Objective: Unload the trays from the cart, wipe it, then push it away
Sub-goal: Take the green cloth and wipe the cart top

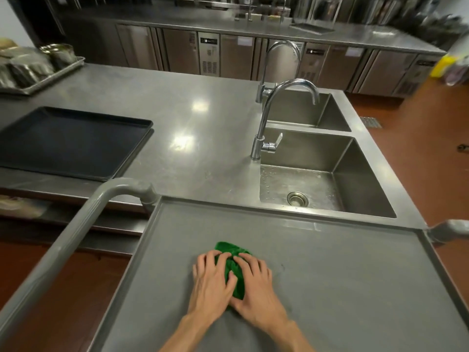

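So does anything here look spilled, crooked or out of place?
Nothing much stands out. Both hands, left hand and right hand, press a green cloth on the bare cart top. The black trays lie stacked neatly on the counter.

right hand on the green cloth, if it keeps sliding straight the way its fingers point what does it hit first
The right hand points up and slightly left across the cart top. The shelf ahead looks bare, so it would likely first meet the cart's raised far rim.
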Tool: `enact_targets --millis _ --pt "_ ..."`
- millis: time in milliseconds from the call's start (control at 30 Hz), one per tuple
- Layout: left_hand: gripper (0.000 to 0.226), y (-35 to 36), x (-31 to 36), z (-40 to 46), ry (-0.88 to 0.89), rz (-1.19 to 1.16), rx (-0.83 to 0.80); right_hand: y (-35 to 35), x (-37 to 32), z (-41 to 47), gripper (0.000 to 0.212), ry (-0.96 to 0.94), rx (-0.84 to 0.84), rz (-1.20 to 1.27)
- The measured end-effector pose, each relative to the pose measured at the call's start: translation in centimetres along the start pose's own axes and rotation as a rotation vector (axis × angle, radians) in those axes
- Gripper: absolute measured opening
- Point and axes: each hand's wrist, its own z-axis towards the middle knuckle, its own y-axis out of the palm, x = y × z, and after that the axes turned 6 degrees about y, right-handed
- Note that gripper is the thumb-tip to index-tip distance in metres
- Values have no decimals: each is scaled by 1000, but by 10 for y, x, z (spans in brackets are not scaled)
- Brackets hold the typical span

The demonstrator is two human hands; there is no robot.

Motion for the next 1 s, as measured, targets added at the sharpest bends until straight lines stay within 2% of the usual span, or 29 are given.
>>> enact_targets --millis 100,167,233,400,533,733,1000 --pt "37 5 13 5 -138 -37 37 4 0 1 68 45 44 49" --pt "29 6 25 8 -307 -167 80 8 0 -1 60 68 67 100" --pt "31 8 35 4 -462 -306 131 13 -1 -8 60 91 77 172" --pt "31 -10 45 -12 -587 -554 261 1 -10 -21 56 134 50 465" --pt "40 -60 53 -13 -556 -677 338 -40 -42 -21 58 95 104 597" --pt "29 -140 49 -34 -415 -707 440 -79 -108 -25 71 -29 129 604" --pt "30 -255 -16 -117 -279 -651 527 -75 -245 -66 70 -213 164 608"
